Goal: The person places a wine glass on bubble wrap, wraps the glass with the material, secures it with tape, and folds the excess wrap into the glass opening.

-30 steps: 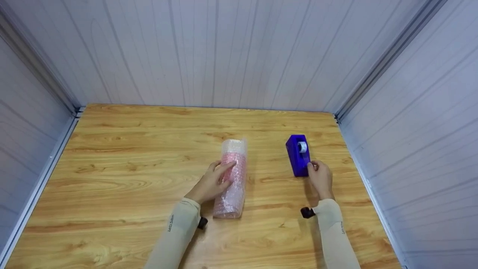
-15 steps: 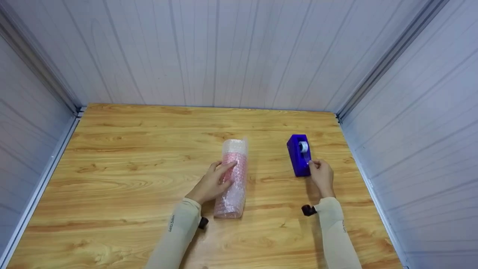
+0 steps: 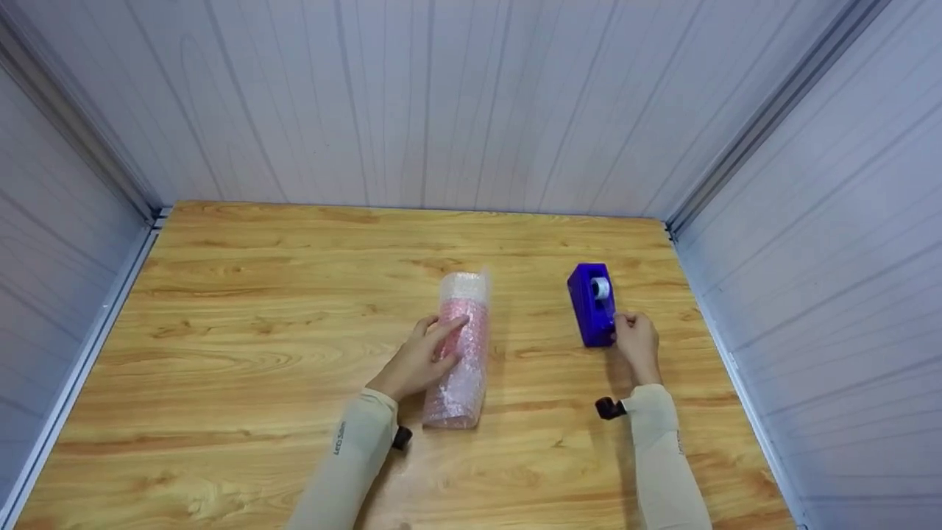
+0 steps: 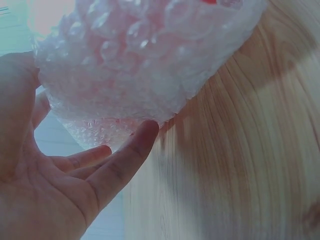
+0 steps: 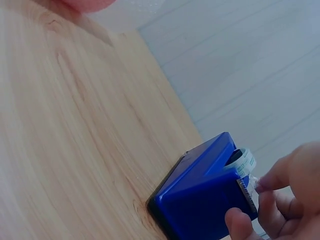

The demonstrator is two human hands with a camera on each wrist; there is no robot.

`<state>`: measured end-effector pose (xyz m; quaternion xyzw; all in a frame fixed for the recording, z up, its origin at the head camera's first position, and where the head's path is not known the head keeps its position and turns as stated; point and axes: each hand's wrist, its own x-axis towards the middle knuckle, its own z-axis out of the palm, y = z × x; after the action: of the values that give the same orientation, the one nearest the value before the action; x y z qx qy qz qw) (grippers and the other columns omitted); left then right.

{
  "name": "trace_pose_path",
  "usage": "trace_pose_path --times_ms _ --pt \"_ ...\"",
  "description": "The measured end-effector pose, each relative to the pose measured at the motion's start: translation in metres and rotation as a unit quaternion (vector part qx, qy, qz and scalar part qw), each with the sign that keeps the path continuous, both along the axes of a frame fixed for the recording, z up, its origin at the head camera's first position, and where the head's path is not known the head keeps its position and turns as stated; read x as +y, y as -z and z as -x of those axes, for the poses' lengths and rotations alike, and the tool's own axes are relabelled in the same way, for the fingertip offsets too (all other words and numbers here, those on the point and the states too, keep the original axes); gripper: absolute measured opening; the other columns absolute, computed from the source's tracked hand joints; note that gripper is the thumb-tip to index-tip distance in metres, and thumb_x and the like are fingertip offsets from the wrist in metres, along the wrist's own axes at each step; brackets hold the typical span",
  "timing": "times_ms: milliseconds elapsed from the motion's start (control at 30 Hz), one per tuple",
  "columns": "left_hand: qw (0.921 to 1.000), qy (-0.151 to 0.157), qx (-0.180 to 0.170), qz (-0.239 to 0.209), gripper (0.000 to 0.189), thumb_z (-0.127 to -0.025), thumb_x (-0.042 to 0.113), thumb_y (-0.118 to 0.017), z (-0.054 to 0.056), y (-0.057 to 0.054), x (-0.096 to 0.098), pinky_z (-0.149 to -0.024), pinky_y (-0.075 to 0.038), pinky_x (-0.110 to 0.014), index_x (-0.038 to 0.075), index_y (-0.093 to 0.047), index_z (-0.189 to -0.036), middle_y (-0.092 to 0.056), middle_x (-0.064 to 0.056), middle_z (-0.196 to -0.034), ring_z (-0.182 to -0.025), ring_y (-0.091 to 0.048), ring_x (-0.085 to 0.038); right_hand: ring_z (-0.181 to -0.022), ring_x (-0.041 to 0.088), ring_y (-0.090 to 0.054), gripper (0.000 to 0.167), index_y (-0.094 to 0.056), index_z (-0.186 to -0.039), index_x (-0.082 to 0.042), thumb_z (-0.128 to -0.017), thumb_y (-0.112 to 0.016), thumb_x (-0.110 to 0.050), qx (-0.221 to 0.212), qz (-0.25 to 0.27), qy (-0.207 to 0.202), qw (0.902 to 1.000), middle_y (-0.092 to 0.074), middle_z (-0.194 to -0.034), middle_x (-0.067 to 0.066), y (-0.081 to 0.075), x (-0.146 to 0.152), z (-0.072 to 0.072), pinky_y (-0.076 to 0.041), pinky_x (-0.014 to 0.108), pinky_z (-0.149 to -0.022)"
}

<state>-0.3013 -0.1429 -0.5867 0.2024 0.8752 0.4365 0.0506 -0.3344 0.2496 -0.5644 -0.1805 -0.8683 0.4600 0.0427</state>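
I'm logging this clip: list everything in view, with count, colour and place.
bubble-wrapped bundle: one, pink and clear, on the table beside the left hand
tape dispenser: one, blue, right side of the table
tape: one roll, whitish, in the tape dispenser
table: one, wood-toned, below everything
walls: three, pale grey, back and both sides
wrist cameras: two, black, one per wrist
sleeves: two, beige, on both arms
left hand: one, bare, touching the bundle
right hand: one, bare, pinching the tape's end

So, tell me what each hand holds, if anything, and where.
The right hand pinches the clear tape by its end, at the blue dispenser. The left hand apparently only rests on the side of the bubble-wrapped roll.
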Motion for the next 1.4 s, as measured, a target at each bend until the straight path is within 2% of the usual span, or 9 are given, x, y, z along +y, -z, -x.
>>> trace_pose_path --times_ms 100,300,467,667,800,900,1100,1233,1400 --pt "1.0 0.002 0.003 -0.003 0.059 -0.098 0.025 -0.065 0.0 0.0 0.0 -0.097 -0.045 -0.059 0.03 -0.043 -0.153 -0.029 -0.026 -0.153 -0.123 -0.051 -0.045 -0.098 0.036 -0.064 0.037 -0.058 -0.127 0.004 -0.106 -0.044 -0.022 -0.005 0.027 0.006 0.9996 -0.064 -0.114 0.022 0.0 0.0 0.0 -0.049 0.025 -0.071" --pt "0.9999 0.001 -0.005 -0.009 0.059 -0.098 0.026 -0.065 0.0 0.0 0.0 -0.1 -0.043 -0.059 0.031 -0.043 -0.153 -0.028 -0.025 -0.154 -0.127 -0.048 -0.044 -0.094 0.036 -0.064 0.037 -0.056 -0.128 0.007 -0.106 -0.043 -0.02 0.001 0.049 0.008 0.9987 -0.062 -0.113 0.023 -0.001 -0.001 -0.001 -0.05 0.023 -0.068" --pt "0.9999 0.001 0.007 -0.007 0.059 -0.098 0.025 -0.066 0.0 0.0 0.0 -0.097 -0.045 -0.06 0.031 -0.043 -0.152 -0.029 -0.025 -0.152 -0.124 -0.05 -0.044 -0.089 0.034 -0.065 0.034 -0.058 -0.119 0.009 -0.104 -0.043 -0.019 0.011 0.057 0.017 0.9982 -0.062 -0.107 0.022 -0.003 -0.003 -0.003 -0.049 0.023 -0.068" --pt "0.9999 -0.002 0.013 -0.004 0.059 -0.098 0.026 -0.065 -0.001 0.001 -0.001 -0.095 -0.047 -0.059 0.032 -0.043 -0.152 -0.03 -0.024 -0.152 -0.119 -0.054 -0.042 -0.097 0.039 -0.063 0.033 -0.057 -0.113 0.007 -0.104 -0.042 -0.022 0.019 0.08 0.023 0.9963 -0.06 -0.112 0.022 0.0 -0.005 -0.008 -0.048 0.028 -0.076" --pt "0.9999 -0.003 0.013 -0.006 0.059 -0.098 0.027 -0.065 -0.001 0.001 0.0 -0.095 -0.047 -0.058 0.031 -0.043 -0.153 -0.03 -0.024 -0.152 -0.118 -0.055 -0.041 -0.103 0.037 -0.06 0.03 -0.053 -0.111 0.006 -0.105 -0.042 -0.021 0.023 0.12 0.035 0.9919 -0.057 -0.116 0.02 0.005 -0.006 -0.012 -0.048 0.039 -0.089" --pt "0.9999 -0.002 0.013 -0.009 0.058 -0.098 0.026 -0.064 0.0 0.001 0.0 -0.096 -0.047 -0.059 0.03 -0.043 -0.153 -0.029 -0.025 -0.152 -0.119 -0.054 -0.042 -0.101 0.036 -0.061 0.028 -0.053 -0.109 0.007 -0.105 -0.044 -0.019 0.037 0.136 0.048 0.9889 -0.058 -0.114 0.021 0.009 -0.006 -0.014 -0.047 0.045 -0.093" --pt "0.9998 -0.002 0.012 -0.017 0.057 -0.099 0.026 -0.064 -0.001 -0.001 0.0 -0.096 -0.045 -0.062 0.029 -0.044 -0.152 -0.028 -0.027 -0.152 -0.122 -0.052 -0.047 -0.093 0.032 -0.065 0.03 -0.057 -0.103 0.008 -0.104 -0.043 -0.018 0.055 0.14 0.059 0.9869 -0.06 -0.104 0.021 0.014 -0.007 -0.015 -0.049 0.041 -0.088" --pt "0.9998 -0.001 0.012 -0.016 0.058 -0.099 0.025 -0.064 -0.001 -0.001 0.0 -0.097 -0.045 -0.061 0.029 -0.043 -0.153 -0.029 -0.027 -0.152 -0.123 -0.051 -0.046 -0.094 0.03 -0.067 0.032 -0.056 -0.093 0.009 -0.104 -0.042 -0.018 0.055 0.157 0.055 0.9845 -0.062 -0.1 0.019 0.017 -0.005 -0.016 -0.051 0.041 -0.092" --pt "0.9998 0.0 0.014 -0.012 0.058 -0.099 0.025 -0.064 -0.001 0.0 0.0 -0.097 -0.046 -0.058 0.028 -0.043 -0.153 -0.03 -0.026 -0.152 -0.123 -0.052 -0.044 -0.1 0.027 -0.067 0.032 -0.054 -0.092 0.009 -0.104 -0.04 -0.018 0.057 0.221 0.068 0.9712 -0.058 -0.107 0.019 0.022 -0.003 -0.018 -0.049 0.043 -0.098"
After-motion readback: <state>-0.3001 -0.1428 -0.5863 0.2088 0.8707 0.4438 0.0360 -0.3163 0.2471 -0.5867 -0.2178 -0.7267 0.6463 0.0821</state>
